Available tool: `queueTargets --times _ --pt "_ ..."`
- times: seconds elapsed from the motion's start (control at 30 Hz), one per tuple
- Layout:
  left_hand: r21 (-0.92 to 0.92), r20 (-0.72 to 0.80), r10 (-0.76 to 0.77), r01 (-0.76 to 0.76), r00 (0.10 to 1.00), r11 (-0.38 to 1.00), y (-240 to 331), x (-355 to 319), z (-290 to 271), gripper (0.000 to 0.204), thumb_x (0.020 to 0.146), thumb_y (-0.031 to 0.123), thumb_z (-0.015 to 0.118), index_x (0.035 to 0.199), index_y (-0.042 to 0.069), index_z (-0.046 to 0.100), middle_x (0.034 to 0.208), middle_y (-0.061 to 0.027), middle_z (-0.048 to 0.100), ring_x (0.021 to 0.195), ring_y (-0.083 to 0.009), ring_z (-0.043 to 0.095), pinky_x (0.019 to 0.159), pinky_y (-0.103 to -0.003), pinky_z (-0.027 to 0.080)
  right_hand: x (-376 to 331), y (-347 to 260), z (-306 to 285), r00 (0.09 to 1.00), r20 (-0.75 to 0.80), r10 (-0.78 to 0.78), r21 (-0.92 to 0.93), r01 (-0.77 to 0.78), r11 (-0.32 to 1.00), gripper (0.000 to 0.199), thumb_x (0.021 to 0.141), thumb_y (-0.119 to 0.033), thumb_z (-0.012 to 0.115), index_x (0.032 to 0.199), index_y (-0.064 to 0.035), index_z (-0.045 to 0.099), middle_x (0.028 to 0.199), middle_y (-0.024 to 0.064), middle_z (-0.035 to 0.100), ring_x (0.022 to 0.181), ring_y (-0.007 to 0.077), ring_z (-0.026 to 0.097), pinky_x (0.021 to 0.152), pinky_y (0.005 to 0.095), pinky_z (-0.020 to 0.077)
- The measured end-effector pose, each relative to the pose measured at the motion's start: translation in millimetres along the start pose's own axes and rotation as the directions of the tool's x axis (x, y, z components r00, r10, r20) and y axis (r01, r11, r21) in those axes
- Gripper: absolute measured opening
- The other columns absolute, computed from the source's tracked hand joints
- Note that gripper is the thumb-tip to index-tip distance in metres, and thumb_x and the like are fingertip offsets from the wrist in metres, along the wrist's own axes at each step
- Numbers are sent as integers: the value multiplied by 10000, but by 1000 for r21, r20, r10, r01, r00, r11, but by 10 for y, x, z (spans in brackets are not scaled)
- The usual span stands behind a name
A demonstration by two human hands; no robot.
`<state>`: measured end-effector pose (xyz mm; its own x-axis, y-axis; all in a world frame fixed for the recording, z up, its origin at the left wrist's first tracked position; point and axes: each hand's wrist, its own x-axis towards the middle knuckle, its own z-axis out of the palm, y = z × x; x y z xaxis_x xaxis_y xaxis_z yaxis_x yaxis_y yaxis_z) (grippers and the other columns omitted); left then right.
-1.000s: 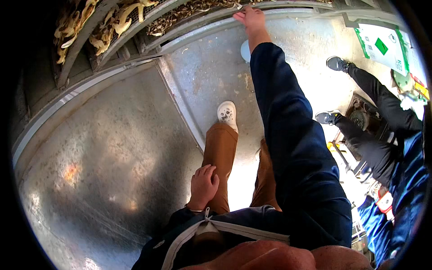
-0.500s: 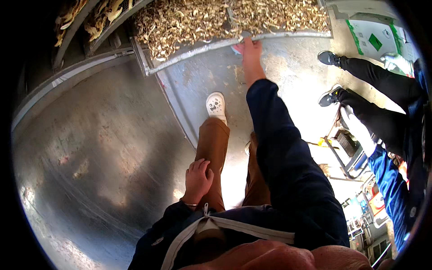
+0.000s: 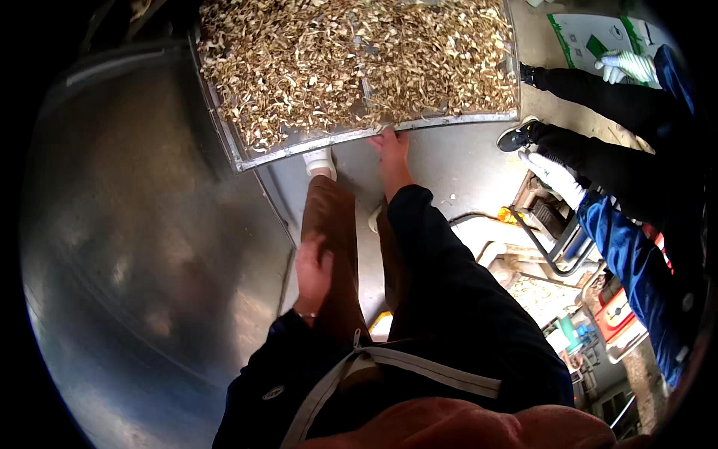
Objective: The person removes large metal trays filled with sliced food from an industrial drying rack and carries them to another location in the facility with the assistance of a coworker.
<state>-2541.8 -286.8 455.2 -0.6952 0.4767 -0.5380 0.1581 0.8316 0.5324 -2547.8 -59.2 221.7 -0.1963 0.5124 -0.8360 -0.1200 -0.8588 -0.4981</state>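
A wide metal-framed mesh tray (image 3: 351, 139) is spread with dried sliced pieces (image 3: 299, 82), pale tan and brown, perhaps mushroom or root. My right hand (image 3: 392, 153) reaches forward and grips the middle of the tray's near rim, some fingers hidden at the edge. My left hand (image 3: 314, 269) hangs low in front of my left thigh, blurred. Its thumb stands apart and nothing shows in it. A white clog (image 3: 320, 162) on my left foot is partly covered by the tray.
To the left stands a large grey metal surface (image 3: 149, 224). At the right, another person in dark trousers (image 3: 583, 90) wears white gloves (image 3: 628, 66); a white and green printed sack (image 3: 591, 41) lies beyond. A black-framed cart (image 3: 546, 239) stands lower right.
The tray has come nearer to me with my right hand on its rim, and more of the slices show. My left hand has shifted slightly up and left. The racks at upper left have mostly left view.
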Motion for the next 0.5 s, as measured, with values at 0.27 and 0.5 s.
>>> queueTargets --times 0.27,0.5 --pt "-68 -534 11 -55 846 996 -709 2105 -1105 423 909 148 500 1275 -35 393 1277 -170 415 1183 -277 426 1017 -358 313 -119 13 -152 998 18 58 90 -60 994 371 865 -97 515 1207 -70 372 1025 101 541 788 221 594 710 408 539" --pt "45 -638 -7 46 770 998 -1041 3806 -1915 563 936 397 425 1227 -84 436 1218 -248 510 1152 -336 472 965 -351 363 -356 -13 -293 992 -31 121 114 -117 987 270 838 -99 554 1096 -119 477 897 42 548 720 172 554 658 358 540"
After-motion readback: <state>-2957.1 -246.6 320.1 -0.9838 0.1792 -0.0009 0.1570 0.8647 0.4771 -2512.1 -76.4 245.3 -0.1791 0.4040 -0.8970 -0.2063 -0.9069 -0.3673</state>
